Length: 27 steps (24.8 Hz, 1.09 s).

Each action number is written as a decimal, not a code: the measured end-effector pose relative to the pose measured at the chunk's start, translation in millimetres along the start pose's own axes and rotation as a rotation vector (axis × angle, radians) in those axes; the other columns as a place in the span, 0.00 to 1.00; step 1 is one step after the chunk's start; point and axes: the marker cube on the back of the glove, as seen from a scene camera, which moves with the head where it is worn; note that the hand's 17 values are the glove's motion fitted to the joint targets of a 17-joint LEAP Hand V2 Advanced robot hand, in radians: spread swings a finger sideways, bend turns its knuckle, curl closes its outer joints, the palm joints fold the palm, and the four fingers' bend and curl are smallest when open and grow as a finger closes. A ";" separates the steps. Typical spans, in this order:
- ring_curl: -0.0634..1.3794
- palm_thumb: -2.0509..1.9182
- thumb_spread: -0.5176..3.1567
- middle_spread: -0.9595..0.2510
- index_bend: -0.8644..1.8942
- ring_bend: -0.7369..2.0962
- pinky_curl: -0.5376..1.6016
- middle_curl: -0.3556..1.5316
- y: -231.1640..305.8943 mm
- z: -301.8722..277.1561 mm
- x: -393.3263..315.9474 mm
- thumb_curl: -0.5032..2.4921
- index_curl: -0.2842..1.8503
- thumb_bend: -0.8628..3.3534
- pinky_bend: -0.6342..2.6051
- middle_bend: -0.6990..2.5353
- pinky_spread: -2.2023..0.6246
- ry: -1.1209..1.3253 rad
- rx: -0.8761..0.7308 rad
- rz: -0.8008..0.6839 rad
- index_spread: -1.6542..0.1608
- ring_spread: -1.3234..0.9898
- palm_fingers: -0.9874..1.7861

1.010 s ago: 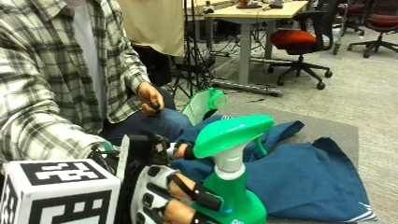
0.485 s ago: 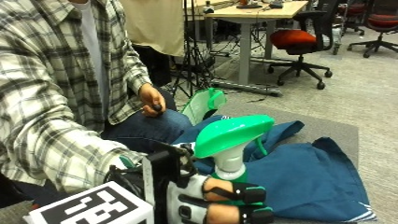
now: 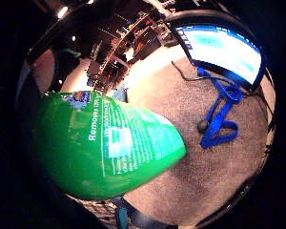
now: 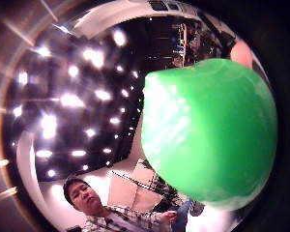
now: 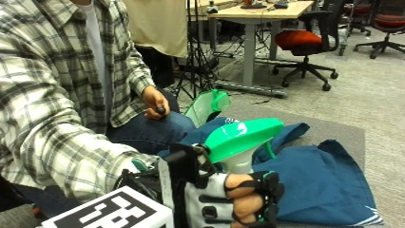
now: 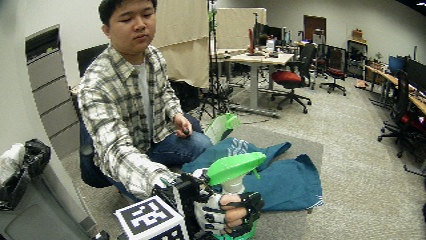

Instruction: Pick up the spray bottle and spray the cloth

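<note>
Gloved right hand [image 5: 237, 202] low in the foreground of the outside view, grip closed, fingers [image 5: 246, 205] curled round the neck of the spray bottle [image 5: 244, 142]. Bottle upright, raised off the bench [image 5: 342, 130], its green trigger head level above the knuckles and directed out over the blue cloth [image 5: 316, 183]. Cloth spread in rumpled folds across the grey bench, just beyond the hand, one edge reaching the seated person's knee. Second green-and-white bottle [image 5: 206, 105] tilted beside that knee, near the far end of the cloth. Bare left hand [image 5: 155, 102] resting on the thigh, pinching a small dark object. Plaid sleeve [image 5: 70, 156] leading down to the glove.

Little-finger-side palm view filled largely by the green bottle body [image 3: 105, 143] with its white label text, grey carpet-like surface beneath, a blue strap [image 3: 221, 114] and a lit monitor [image 3: 219, 47] beyond. Thumb-side palm view taken up by the rounded green trigger head [image 4: 208, 130], ceiling lights behind. Orange office chair [image 5: 303, 40] and a desk [image 5: 259, 12] well apart in the background.
</note>
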 end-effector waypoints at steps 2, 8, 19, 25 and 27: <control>0.29 0.76 0.36 0.71 0.36 0.40 0.36 0.39 -2.7 -0.4 -0.8 0.37 0.30 0.20 0.29 0.30 0.81 -0.001 -0.003 -0.006 0.75 0.51 0.72; 0.30 0.79 0.31 0.69 0.37 0.39 0.38 0.41 -8.7 0.8 -7.7 0.39 0.30 0.20 0.30 0.32 0.78 0.033 -0.038 -0.037 0.76 0.50 0.76; 0.34 0.79 0.23 0.66 0.44 0.42 0.38 0.44 -17.2 10.2 -12.2 0.41 0.35 0.20 0.28 0.36 0.74 0.047 0.014 0.063 0.76 0.48 0.85; 0.36 0.79 0.19 0.65 0.46 0.43 0.39 0.45 -16.5 10.8 -12.5 0.41 0.37 0.20 0.28 0.37 0.73 0.054 0.040 0.066 0.76 0.47 0.84; 0.36 0.78 0.18 0.65 0.47 0.43 0.40 0.45 -16.4 11.5 -13.0 0.42 0.37 0.20 0.28 0.37 0.73 0.054 0.039 0.066 0.76 0.47 0.84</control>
